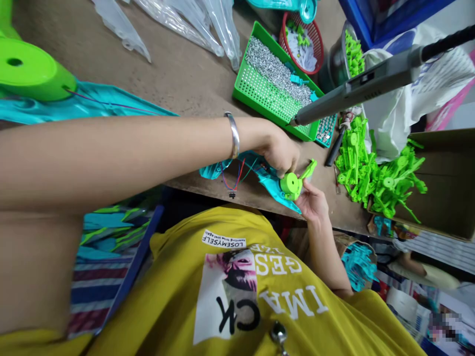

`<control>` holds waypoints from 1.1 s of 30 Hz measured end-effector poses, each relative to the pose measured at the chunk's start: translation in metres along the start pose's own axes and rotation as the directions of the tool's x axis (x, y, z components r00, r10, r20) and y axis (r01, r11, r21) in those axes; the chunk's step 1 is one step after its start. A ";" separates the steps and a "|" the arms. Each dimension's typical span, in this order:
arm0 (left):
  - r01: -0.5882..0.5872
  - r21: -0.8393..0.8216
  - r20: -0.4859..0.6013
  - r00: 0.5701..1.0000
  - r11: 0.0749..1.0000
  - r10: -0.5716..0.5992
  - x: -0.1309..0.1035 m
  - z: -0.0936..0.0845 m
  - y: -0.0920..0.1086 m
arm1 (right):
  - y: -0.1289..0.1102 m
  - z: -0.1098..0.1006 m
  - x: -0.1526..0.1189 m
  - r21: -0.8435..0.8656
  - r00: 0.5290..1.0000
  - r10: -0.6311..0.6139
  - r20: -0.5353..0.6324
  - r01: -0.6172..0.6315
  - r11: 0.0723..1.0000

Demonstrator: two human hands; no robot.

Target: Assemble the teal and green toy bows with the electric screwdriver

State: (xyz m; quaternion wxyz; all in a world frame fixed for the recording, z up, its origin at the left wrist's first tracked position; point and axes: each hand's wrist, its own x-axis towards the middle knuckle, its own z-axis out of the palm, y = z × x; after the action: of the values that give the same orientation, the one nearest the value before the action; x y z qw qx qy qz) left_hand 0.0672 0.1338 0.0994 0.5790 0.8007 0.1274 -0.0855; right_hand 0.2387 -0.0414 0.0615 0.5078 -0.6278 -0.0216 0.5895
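Brown and scuffed, the desk (178, 74) runs across the upper part of the head view, crowded with plastic parts. Near its front edge the left hand (278, 151) comes in from the left on a long bare forearm with a silver bangle (233, 134) at the wrist; its fingers are curled down over a teal plastic piece (270, 183), pressing it against the desk, and they touch the round green part (291, 185) that sits on that piece. The right hand (313, 202) rises from below the desk edge, partly open, with its fingertips pinching the same green part from the right side, just under the green arm that sticks out toward the upper right. Thin red, blue and green wires (235, 178) trail from the teal piece toward the desk edge. Just beyond the hands lies a green slotted tray (267, 96) holding a heap of small silver screws (274, 71), and a grey powered screwdriver (363, 84) hangs over it with its tip near the tray's near corner. To the right, a pile of bright green parts (374, 170) spills beside a cardboard box (449, 178). A red basket (306, 42) stands behind the tray, clear plastic bags (185, 22) lie at the far side, and a large green disc (29, 71) sits at the left.
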 end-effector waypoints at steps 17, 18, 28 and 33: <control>0.225 0.390 -0.421 0.906 0.893 -0.045 -0.040 0.062 -0.024 | 0.028 0.019 0.008 0.000 0.993 -0.120 0.023 0.120 0.993; 0.226 0.415 -0.453 0.892 0.882 -0.015 -0.043 0.067 -0.021 | 0.029 0.018 0.008 0.003 0.992 -0.122 0.026 0.122 0.993; 0.314 0.392 -0.631 0.776 0.865 0.004 -0.066 0.100 -0.022 | 0.035 0.019 0.008 0.004 0.988 -0.146 0.047 0.146 0.989; 0.340 0.302 -0.600 0.793 0.890 -0.099 -0.056 0.070 -0.016 | 0.035 0.020 0.008 0.017 0.988 -0.144 0.055 0.143 0.990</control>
State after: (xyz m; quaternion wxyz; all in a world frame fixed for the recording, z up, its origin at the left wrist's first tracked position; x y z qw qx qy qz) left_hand 0.0103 0.0661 0.0790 0.3260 0.8681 0.3687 0.0655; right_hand 0.2061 -0.0413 0.0369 0.5521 -0.6046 -0.0772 0.5689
